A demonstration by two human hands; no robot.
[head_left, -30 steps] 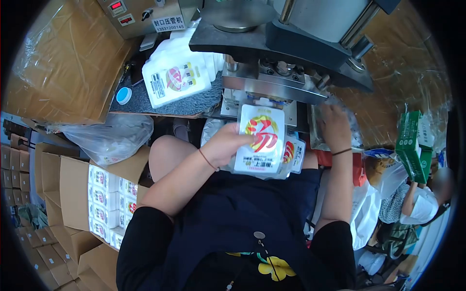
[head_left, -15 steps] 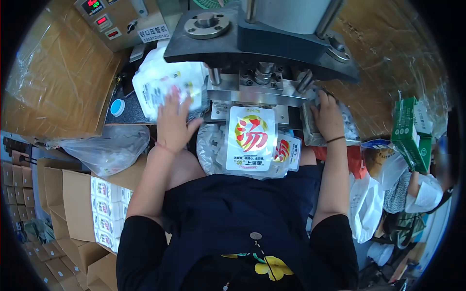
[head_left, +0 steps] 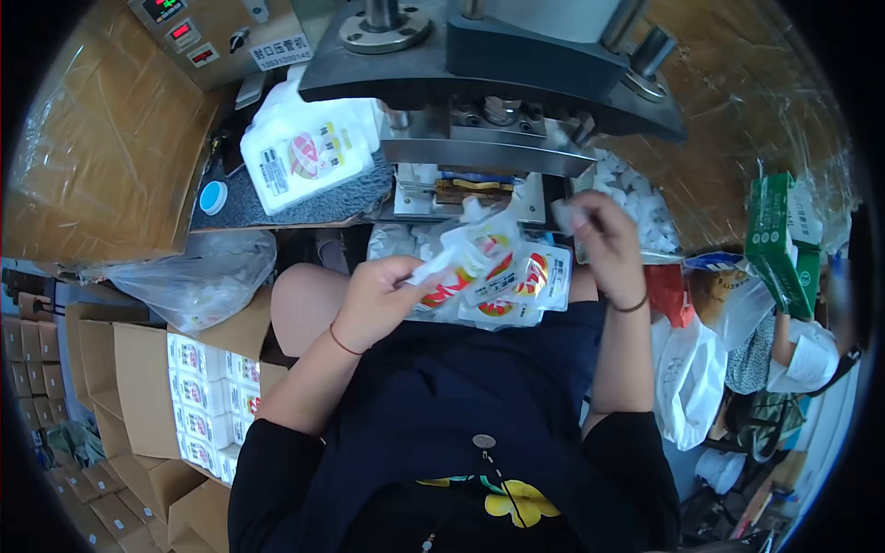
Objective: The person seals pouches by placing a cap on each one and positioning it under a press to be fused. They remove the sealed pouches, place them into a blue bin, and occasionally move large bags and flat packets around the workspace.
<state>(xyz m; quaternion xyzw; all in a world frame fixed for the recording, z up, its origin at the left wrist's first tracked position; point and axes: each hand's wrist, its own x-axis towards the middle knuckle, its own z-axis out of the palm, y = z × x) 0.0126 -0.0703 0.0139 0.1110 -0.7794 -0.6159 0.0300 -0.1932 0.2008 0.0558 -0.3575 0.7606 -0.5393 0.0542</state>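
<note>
Left hand (head_left: 380, 291), wrist angled inward, pinches a tilted pouch (head_left: 470, 251) by its edge, above other pouches (head_left: 546, 276); right hand (head_left: 608, 241), curled, pinches a small white piece (head_left: 563, 216) beside the heaped white parts (head_left: 638, 195).

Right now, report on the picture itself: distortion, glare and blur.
Head view: strong fisheye curving, with black corners around a rounded image; head view: shiny glare streaks on the film-wrapped brown panel at left; head view: the sign at upper left looks smeared, its smaller digits hard to read; head view: the small white piece near the middle is blurred.
</note>
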